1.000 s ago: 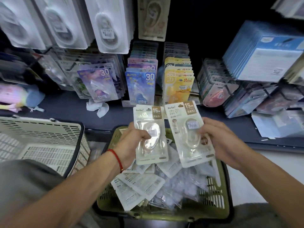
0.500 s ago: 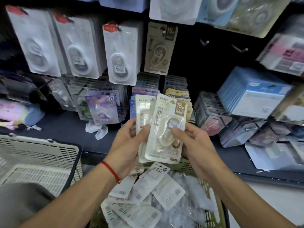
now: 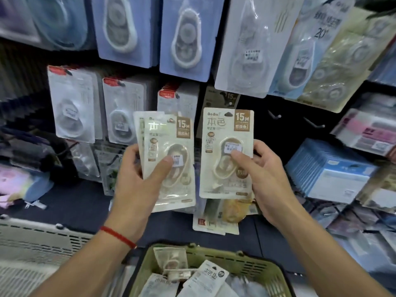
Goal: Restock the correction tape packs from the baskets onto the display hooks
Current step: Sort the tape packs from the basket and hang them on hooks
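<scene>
My left hand [image 3: 137, 181] grips a small stack of cream correction tape packs [image 3: 169, 159], thumb across the front one. My right hand [image 3: 260, 176] holds a single cream pack [image 3: 227, 153] upright, thumb on its blister. That pack stands just below a hanging pack of the same 15M kind [image 3: 222, 99] on the dark display wall. Two bare hooks [image 3: 275, 115] [image 3: 315, 124] stick out to the right of it. Below, the green basket [image 3: 252, 264] holds several more packs [image 3: 205, 279].
Rows of white and blue correction tape packs [image 3: 126, 31] hang above and to the left. A white basket [image 3: 36, 249] sits at the lower left. Blue packs [image 3: 334, 176] are stacked at the right, and loose packs [image 3: 216, 221] lie on the dark shelf.
Both hands rose from the green basket toward the display wall. The packs, overlapped half a second ago, are now apart: the stack in my left hand, a single pack in my right.
</scene>
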`<state>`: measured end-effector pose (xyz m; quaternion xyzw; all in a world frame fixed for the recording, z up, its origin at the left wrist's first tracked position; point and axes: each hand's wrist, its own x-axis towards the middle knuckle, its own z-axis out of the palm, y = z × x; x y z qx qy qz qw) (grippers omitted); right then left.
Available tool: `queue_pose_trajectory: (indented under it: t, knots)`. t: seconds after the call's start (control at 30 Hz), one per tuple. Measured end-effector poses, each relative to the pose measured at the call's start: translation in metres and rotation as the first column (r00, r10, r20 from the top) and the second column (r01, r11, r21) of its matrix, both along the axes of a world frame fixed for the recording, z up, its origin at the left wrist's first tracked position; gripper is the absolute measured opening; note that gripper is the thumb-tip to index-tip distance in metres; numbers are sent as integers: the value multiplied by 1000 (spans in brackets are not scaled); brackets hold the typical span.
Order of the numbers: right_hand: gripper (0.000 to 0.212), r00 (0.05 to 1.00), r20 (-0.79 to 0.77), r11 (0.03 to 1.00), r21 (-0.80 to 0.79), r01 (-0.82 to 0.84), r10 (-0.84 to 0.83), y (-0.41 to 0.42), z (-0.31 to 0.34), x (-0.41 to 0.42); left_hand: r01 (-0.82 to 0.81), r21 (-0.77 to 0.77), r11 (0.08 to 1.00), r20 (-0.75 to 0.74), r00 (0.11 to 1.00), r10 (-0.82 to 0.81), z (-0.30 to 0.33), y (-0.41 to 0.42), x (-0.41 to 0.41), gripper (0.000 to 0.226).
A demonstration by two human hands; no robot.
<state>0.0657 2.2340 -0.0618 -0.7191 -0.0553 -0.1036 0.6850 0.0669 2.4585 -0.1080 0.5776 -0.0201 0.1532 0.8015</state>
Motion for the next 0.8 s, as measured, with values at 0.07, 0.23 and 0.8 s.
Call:
queue_pose_trajectory:
  t: [0.07, 0.23, 0.8]
  knots:
    - [26, 999, 24, 999, -17, 33, -32, 4, 6, 7, -73, 12, 997, 5, 997, 73, -2, 9, 2, 37]
    - [28, 994, 22, 994, 29, 103, -103, 13, 11, 19, -136, 28, 990, 17, 991, 136, -3, 21, 2, 33]
    - [34, 857, 115, 845, -148, 514, -502, 13, -39, 147, 26, -57, 998, -1, 1000, -26, -5, 14, 0, 53]
